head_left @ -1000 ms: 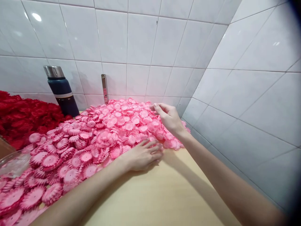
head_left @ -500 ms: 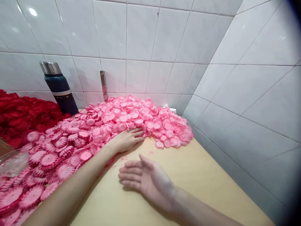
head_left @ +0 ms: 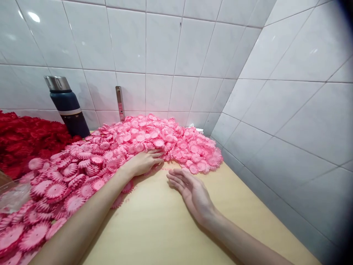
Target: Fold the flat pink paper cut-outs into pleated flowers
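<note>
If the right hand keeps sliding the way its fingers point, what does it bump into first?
Probably the left hand, whose fingertips lie just beyond the right hand at the edge of the pink flower pile. Depth is hard to judge, so it might touch the flowers first.

Glossy white tiles [head_left: 162, 44]; matt wooden tabletop [head_left: 165, 228]; ribbed pink flowers [head_left: 124, 147].

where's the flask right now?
Head view, far left: the dark blue flask stands upright against the tiled wall, between the red flower pile and the pink flower pile.
</note>
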The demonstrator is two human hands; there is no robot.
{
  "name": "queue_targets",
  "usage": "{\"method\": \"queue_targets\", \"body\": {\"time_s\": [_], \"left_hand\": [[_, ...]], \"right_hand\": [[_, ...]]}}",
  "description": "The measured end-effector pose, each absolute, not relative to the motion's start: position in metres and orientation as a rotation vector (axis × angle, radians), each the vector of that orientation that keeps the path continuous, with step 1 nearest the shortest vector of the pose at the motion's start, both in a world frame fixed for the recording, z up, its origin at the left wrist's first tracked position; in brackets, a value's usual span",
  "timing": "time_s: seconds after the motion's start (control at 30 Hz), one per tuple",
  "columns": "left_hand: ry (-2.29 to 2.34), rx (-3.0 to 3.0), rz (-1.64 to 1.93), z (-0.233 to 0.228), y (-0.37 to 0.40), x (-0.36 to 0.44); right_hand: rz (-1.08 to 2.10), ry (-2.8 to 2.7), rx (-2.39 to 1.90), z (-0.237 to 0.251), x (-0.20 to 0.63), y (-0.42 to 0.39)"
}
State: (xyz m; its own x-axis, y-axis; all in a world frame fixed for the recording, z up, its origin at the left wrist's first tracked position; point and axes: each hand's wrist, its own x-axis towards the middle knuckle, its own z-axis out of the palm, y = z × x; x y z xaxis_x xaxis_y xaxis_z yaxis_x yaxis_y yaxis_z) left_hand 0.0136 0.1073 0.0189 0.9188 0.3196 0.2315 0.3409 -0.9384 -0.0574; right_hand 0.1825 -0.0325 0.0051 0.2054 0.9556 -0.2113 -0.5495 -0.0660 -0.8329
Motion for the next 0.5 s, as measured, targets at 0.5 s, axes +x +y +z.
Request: {"method": "queue_targets", "body": {"time_s": [0.5], "left_hand": [[-0.470,-3.069,-0.502,0.021,0.092,0.028]], "right_hand": [[0.357,-1.920,-1.585,0.011,0.257,0.012]]}}
